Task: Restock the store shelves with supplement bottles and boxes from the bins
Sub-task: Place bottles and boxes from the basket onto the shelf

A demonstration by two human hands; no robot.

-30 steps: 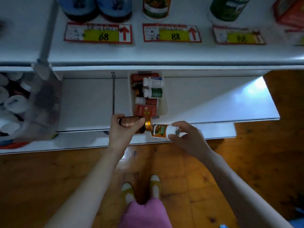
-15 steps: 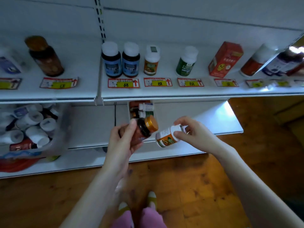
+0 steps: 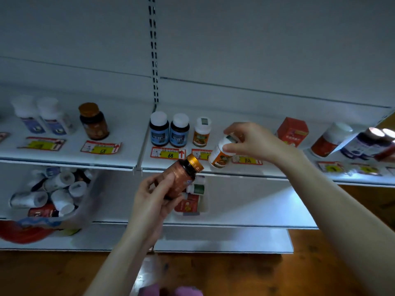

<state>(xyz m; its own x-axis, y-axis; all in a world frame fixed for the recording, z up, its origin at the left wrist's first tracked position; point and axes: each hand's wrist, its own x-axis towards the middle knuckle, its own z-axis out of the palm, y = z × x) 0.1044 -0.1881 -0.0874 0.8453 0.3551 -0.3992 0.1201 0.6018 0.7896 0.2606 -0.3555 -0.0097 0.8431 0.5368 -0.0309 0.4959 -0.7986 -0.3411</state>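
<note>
Faced white store shelving, with far more of its back panel [image 3: 235, 50] in view than half a second before. Looked down past the upper shelf [image 3: 132, 133] and the lower shelf [image 3: 256, 201] to a wooden floor [image 3: 235, 274]. On the lower shelf at far left, glimpsed a large clear bin [image 3: 89, 201] heaped with white-capped bottles. Near the middle, glimpsed a small white tray [image 3: 204, 201] of bottles, partly hidden behind the left hand [image 3: 151, 201].

Had raised the right hand [image 3: 254, 142] from lower-shelf level up to the upper shelf. Pinched the white cap of an orange-labelled bottle [image 3: 220, 155] between thumb and curled fingers. Held that bottle tilted over the front of the upper shelf, above the price tags, just right of a matching upright bottle [image 3: 201, 132]. Could not tell whether its base touched the shelf.

Kept the left hand lower, fingers and thumb wrapped round a copper-brown bottle [image 3: 179, 178] with a gold cap, tilted to the right. Had lifted it a little, so that the cap now overlapped the upper shelf's front edge. Held it near the orange-labelled bottle but not touching.

Elsewhere on the upper shelf, noted two blue-labelled bottles [image 3: 159, 130] left of the matching one, a red box [image 3: 292, 131] right of the right hand, and a brown gold-capped bottle [image 3: 94, 122] further left.
</note>
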